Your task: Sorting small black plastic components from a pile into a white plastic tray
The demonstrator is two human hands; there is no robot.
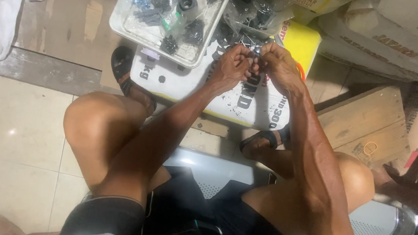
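Both hands meet above a white sack [181, 80] lying on the floor. The left hand [233, 65] and right hand [277, 67] pinch one small metal part [256, 51] between narrow fingers. At ten o'clock from it sits a clear plastic tray [125, 24] of dark hardware; at four o'clock, a wooden board [366, 119].

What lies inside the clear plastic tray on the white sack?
The clear plastic tray holds small dark parts in clear bags. The bags overlap, so lower parts and most of the tray floor are hidden.
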